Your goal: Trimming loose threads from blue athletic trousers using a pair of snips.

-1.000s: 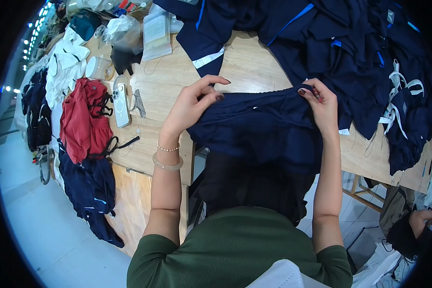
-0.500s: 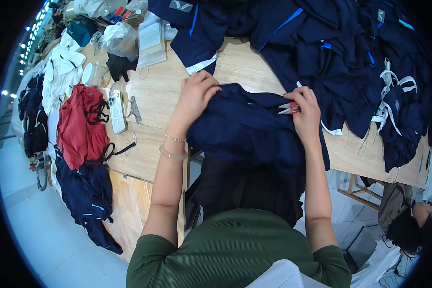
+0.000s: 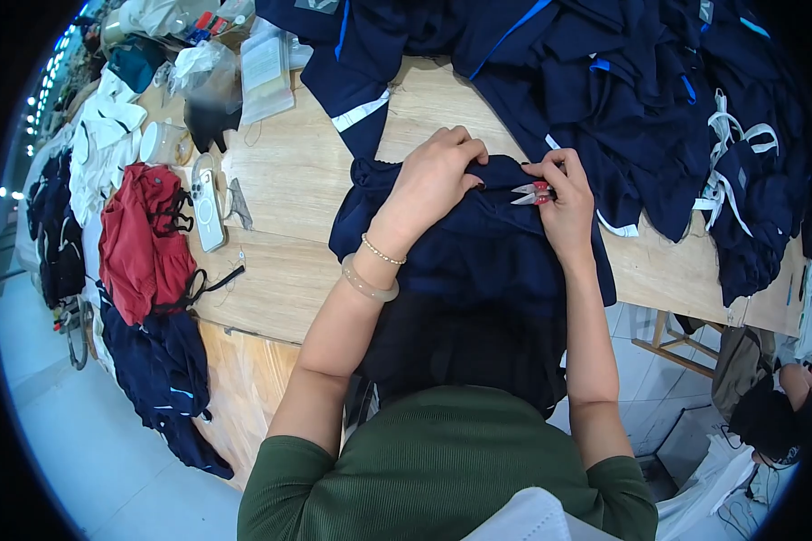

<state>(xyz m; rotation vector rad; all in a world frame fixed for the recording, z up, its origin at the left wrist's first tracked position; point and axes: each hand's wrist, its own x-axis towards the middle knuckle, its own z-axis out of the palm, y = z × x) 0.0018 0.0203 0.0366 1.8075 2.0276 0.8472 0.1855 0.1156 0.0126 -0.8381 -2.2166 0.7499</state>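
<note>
A dark navy garment (image 3: 478, 248) lies across the table's front edge and hangs over my lap. My left hand (image 3: 435, 180), with bracelets on its wrist, has its fingers closed on the garment's gathered upper edge near the middle. Red-handled thread snips (image 3: 540, 193) are tucked in my right hand (image 3: 566, 206), their metal blades pointing left over the cloth. The thumb and forefinger of that same hand pinch the garment's edge at its right end. A short gap separates the two hands.
A heap of navy garments (image 3: 622, 117) with blue and white trim covers the back and right. At left lie a red bag (image 3: 144, 239), a phone (image 3: 207, 212), a clear jar (image 3: 164, 142) and plastic bags (image 3: 206, 72). A person (image 3: 771, 419) is at the lower right.
My left hand has moved right along the garment's edge, closer to my right hand. The right hand has shifted slightly, still holding the snips. The view has shifted a little.
</note>
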